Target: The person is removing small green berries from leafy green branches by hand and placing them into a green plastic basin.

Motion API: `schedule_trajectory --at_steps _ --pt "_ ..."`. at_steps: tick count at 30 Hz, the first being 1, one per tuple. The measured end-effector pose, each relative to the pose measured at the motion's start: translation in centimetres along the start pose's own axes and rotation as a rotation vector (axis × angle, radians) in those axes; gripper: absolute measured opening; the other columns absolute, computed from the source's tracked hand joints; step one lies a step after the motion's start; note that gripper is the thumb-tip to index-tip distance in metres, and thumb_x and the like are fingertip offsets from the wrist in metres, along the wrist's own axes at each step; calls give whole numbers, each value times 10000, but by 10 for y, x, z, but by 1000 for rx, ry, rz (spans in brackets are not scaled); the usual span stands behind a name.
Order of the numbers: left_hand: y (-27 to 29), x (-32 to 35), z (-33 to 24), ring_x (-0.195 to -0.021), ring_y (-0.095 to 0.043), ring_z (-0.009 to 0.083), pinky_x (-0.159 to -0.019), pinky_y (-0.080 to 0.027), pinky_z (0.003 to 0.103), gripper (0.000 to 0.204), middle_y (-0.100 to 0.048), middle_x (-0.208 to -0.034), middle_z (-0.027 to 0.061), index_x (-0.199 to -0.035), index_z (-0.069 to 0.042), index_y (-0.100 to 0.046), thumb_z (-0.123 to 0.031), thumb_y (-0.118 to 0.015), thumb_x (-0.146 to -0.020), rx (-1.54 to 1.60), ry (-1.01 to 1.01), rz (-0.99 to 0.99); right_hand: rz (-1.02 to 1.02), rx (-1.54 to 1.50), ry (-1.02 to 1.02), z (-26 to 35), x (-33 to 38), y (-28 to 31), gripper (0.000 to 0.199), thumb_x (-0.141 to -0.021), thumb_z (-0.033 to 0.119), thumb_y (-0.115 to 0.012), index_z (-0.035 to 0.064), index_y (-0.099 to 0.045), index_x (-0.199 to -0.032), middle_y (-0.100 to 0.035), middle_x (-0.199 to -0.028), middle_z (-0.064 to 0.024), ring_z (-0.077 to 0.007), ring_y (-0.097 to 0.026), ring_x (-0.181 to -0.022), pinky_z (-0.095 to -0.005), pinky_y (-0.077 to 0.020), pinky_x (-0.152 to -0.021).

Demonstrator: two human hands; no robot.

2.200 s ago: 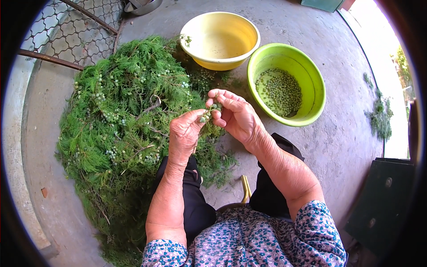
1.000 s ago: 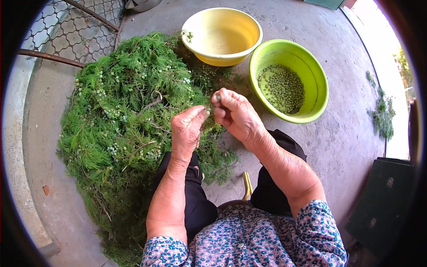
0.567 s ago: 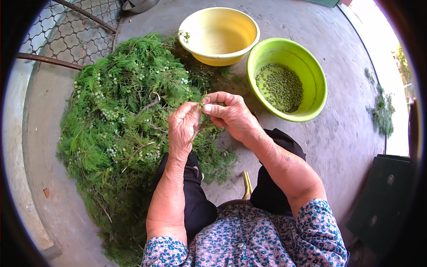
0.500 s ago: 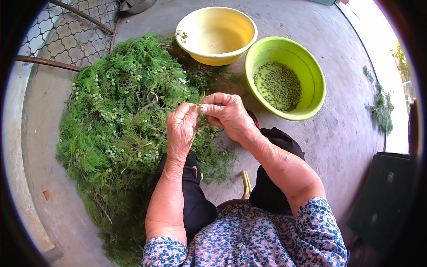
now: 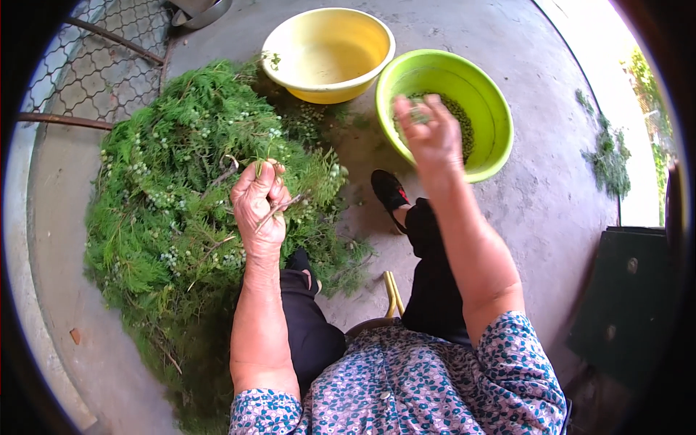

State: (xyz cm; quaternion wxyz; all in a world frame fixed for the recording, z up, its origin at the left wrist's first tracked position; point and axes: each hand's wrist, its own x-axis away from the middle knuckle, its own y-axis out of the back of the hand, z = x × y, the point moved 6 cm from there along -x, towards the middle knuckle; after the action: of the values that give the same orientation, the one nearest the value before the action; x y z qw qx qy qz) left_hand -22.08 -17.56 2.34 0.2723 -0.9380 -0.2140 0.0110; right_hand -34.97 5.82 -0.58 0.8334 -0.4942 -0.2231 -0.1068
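My left hand (image 5: 259,206) is closed on a conifer twig (image 5: 279,210), with a green tip poking out above the thumb. It hangs over the right side of a big heap of cut conifer branches (image 5: 163,217) bearing small pale green berries. Over the lime-green basin (image 5: 500,123) at the right, my right hand (image 5: 433,136) is smeared by motion. A greenish blur shows at its fingers, and I cannot make out whether they grip anything. Many round green berries (image 5: 466,123) lie in the bottom of that basin, partly hidden behind this hand.
A yellow basin (image 5: 319,93) stands beside the green one, a small sprig on its rim. My shoe (image 5: 389,190) is on the concrete floor below the basins. Loose greenery (image 5: 607,163) lies at the far right, near dark green boards (image 5: 623,290). A metal lattice (image 5: 94,80) borders the upper left.
My hands were together over the heap, fingers meeting at a sprig. The right hand has moved away to the right, over the green basin; the left has drawn slightly left, keeping the twig.
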Motion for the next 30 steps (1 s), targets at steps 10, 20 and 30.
schedule_trajectory --at_steps 10,20,30 --pt "3 -9 1 -438 -324 60 -423 -262 205 218 -380 -525 -37 -841 -24 -532 -237 -539 -883 305 10 23 439 557 -32 -21 10 -19 332 -846 152 -581 -64 -510 -1088 -599 -913 -140 -194 -588 -802 -288 -499 -723" --pt "1 -10 16 -455 -300 62 -435 -247 195 213 -381 -545 -35 -894 -25 -553 -237 -538 -879 355 131 44 514 881 -284 -79 51 -30 187 -773 100 -670 0 -602 -915 -565 -678 -6 -66 -474 -511 -211 -416 -467" --pt "-17 -11 17 -883 -515 150 -851 -397 298 346 -565 -1001 61 -1169 -14 -505 -161 -547 -859 -62 138 -2 655 772 -177 -66 53 -49 66 -804 64 -607 15 -569 -827 -544 -637 -7 -70 -502 -514 -211 -402 -456"
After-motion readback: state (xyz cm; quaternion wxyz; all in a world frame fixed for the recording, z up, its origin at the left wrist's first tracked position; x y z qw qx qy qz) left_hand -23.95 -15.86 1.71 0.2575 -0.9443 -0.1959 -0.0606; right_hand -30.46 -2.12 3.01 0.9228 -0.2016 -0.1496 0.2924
